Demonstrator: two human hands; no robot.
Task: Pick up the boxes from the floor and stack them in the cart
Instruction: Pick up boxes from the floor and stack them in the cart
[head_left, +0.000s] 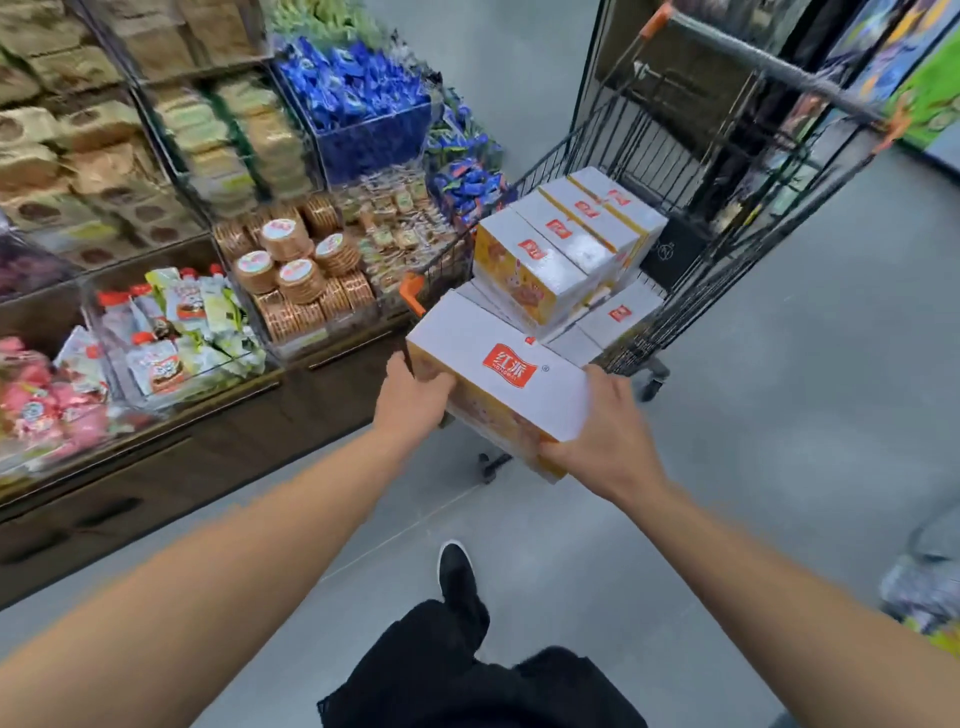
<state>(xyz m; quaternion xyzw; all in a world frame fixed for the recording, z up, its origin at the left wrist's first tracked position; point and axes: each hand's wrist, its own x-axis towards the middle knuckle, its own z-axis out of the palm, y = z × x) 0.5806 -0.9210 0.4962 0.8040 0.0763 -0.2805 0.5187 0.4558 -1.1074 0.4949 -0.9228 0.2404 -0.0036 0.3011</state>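
from the head view, nearest us are our own dark trousers (467, 686) and one black shoe (457, 571) on the grey floor (779, 415). past them both forearms reach forward to the box (498, 374), white-topped with a red logo and yellow printed sides, held in the air just at the near end of the cart (727, 218).

the left grip (413, 397) wraps the box's left corner, thumb on top and fingers curled under out of sight. the right grip (605, 426) clasps the near right corner, fingers folded round the lower edge. neither hand is slack; both are closed on the carton.

inside the cart a row of matching boxes (566, 234) stands on a lower layer of flat ones, so the stack is well along.

we judge the box to be stiff cardboard with a smooth, slightly slick printed skin, light enough for two hands to carry level. taking it at opposite corners with fingers beneath looks soundest; squeezing the broad sides could dent them.

to the left, snack shelves (208, 208) run beside the cart.
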